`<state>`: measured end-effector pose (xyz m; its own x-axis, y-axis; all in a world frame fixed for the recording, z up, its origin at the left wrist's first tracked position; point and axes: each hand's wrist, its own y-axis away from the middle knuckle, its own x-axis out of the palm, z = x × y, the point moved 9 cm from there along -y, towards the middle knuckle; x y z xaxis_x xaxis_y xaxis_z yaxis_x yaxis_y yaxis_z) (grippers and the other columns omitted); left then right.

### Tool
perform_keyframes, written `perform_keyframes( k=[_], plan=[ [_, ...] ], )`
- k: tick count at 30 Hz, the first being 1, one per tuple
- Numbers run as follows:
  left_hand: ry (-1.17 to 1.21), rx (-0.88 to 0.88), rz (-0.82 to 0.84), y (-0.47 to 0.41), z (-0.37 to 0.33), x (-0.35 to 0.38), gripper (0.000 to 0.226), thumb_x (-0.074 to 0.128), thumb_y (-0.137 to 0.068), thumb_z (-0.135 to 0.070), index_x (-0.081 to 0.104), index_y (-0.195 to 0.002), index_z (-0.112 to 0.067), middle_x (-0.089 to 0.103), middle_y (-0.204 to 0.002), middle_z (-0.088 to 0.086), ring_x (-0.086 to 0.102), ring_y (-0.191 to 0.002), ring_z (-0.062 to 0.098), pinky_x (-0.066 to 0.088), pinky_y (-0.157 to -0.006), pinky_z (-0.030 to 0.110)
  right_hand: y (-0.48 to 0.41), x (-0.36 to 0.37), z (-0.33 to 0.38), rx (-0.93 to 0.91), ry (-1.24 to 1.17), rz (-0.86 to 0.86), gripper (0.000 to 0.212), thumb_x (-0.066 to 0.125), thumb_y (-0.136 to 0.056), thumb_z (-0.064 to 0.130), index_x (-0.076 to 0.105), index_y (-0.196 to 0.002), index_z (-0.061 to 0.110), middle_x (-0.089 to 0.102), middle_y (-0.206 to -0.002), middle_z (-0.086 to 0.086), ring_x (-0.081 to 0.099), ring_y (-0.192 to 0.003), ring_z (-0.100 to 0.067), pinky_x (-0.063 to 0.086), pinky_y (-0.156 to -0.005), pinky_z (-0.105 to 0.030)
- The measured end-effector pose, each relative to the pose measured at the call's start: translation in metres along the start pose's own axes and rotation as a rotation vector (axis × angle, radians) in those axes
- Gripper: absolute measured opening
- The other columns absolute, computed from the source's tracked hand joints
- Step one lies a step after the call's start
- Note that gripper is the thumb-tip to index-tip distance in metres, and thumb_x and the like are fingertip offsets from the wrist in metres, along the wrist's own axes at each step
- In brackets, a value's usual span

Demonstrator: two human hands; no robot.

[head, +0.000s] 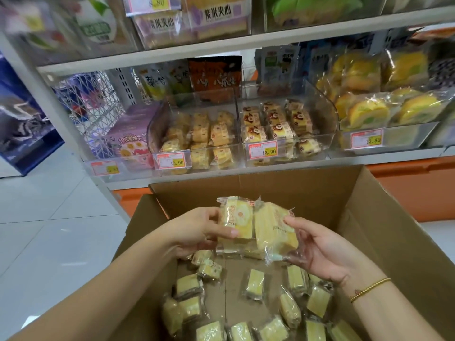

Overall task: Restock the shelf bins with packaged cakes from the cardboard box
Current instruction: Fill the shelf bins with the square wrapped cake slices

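An open cardboard box [384,217] stands below the shelf, and several yellow packaged cakes [256,281] lie loose on its bottom. Above the box I hold a bundle of packaged cakes [268,227] in clear wrappers between both hands. My left hand [202,230] grips the bundle's left side, thumb on the front pack. My right hand [317,247] cups its right side and underside. On the shelf ahead, a clear bin [197,158] with a 13.90 tag holds similar yellow cakes, and the bin to its right [327,134] holds red-labelled cakes.
A bin of larger yellow-green rolls [394,139] with a 12.80 tag sits at right. Purple boxes [128,143] and a wire rack [88,107] stand at left. Upper shelves carry more packs. White tiled floor [49,230] lies to the left, and an orange shelf base [418,190] stands behind the box.
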<state>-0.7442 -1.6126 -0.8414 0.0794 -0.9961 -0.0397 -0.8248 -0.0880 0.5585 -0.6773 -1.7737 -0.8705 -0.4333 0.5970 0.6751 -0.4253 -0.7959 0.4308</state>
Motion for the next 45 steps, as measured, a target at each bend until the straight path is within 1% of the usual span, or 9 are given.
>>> perform_keyframes(
  k=[3,7,12,17,24,30,33,36,45],
  plan=[
    [0.029,0.086,-0.055,0.005,-0.006,-0.007,0.049,0.07,-0.077,0.005,0.056,-0.123,-0.006,0.072,-0.105,0.011,0.07,-0.074,0.012,0.046,-0.047,0.014,0.003,0.009,0.004,-0.035,0.008,-0.014,0.064,0.092,-0.054,0.014,0.069,-0.111,-0.002,0.069,-0.108,-0.021,0.072,-0.087,-0.029,0.06,-0.073,-0.044],
    [-0.004,0.185,-0.154,0.009,-0.018,-0.02,0.056,0.074,-0.073,0.005,0.056,-0.123,-0.013,0.074,-0.104,0.002,0.071,-0.093,0.013,0.055,-0.067,0.018,0.003,0.013,0.016,-0.108,0.01,-0.118,0.043,0.063,-0.078,0.018,0.061,-0.118,0.004,0.069,-0.11,-0.02,0.071,-0.091,-0.028,0.059,-0.074,-0.041],
    [0.001,0.251,-0.215,0.018,-0.03,-0.032,0.053,0.075,-0.074,0.002,0.058,-0.12,-0.018,0.073,-0.104,-0.002,0.07,-0.095,0.011,0.055,-0.072,0.019,0.002,0.015,0.016,-0.095,0.085,-0.182,0.045,0.066,-0.078,0.022,0.059,-0.12,0.007,0.068,-0.112,-0.022,0.065,-0.107,-0.034,0.057,-0.071,-0.037],
    [0.1,0.259,-0.191,0.019,-0.033,-0.035,0.05,0.072,-0.076,-0.001,0.057,-0.122,-0.015,0.073,-0.107,0.003,0.07,-0.098,0.018,0.054,-0.084,0.031,-0.002,0.028,0.03,-0.137,0.133,-0.176,0.044,0.067,-0.073,0.007,0.06,-0.115,-0.003,0.071,-0.101,-0.023,0.07,-0.089,-0.029,0.058,-0.079,-0.036],
    [0.323,0.241,-0.159,0.01,-0.036,-0.037,0.036,0.062,-0.086,-0.007,0.057,-0.122,-0.012,0.073,-0.104,0.01,0.071,-0.091,0.021,0.056,-0.064,0.025,-0.007,0.038,0.064,-0.172,0.237,-0.232,0.037,0.064,-0.078,0.007,0.058,-0.113,-0.001,0.073,-0.096,-0.018,0.071,-0.088,-0.027,0.058,-0.078,-0.037],
    [0.307,0.221,-0.171,0.001,-0.038,-0.046,0.048,0.067,-0.079,0.0,0.06,-0.123,-0.016,0.072,-0.109,0.008,0.068,-0.101,0.024,0.051,-0.076,0.03,0.009,0.038,0.103,-0.235,0.279,-0.217,0.036,0.063,-0.076,0.007,0.059,-0.112,0.003,0.073,-0.098,-0.019,0.072,-0.09,-0.028,0.061,-0.07,-0.034],
    [0.332,0.247,-0.22,-0.001,-0.042,-0.052,0.05,0.071,-0.073,-0.003,0.064,-0.12,-0.019,0.073,-0.104,0.008,0.066,-0.084,0.017,0.049,-0.069,0.026,0.011,0.032,0.107,-0.247,0.278,-0.215,0.034,0.063,-0.077,0.005,0.06,-0.111,0.003,0.073,-0.096,-0.019,0.073,-0.085,-0.027,0.06,-0.063,-0.03],
    [0.389,0.268,-0.228,-0.004,-0.047,-0.054,0.05,0.07,-0.069,-0.01,0.062,-0.119,-0.013,0.074,-0.098,0.01,0.07,-0.076,0.019,0.053,-0.061,0.026,0.006,0.028,0.105,-0.237,0.254,-0.222,0.036,0.064,-0.074,0.005,0.061,-0.11,0.003,0.073,-0.096,-0.019,0.073,-0.085,-0.028,0.061,-0.067,-0.033],
    [0.336,0.288,-0.146,-0.003,-0.055,-0.048,0.047,0.069,-0.073,-0.019,0.061,-0.118,-0.006,0.072,-0.105,0.015,0.071,-0.091,0.024,0.059,-0.071,0.029,-0.005,0.034,0.088,-0.174,0.36,-0.15,0.042,0.065,-0.075,0.008,0.061,-0.117,0.002,0.071,-0.106,-0.019,0.07,-0.095,-0.029,0.057,-0.082,-0.035]
  ],
)
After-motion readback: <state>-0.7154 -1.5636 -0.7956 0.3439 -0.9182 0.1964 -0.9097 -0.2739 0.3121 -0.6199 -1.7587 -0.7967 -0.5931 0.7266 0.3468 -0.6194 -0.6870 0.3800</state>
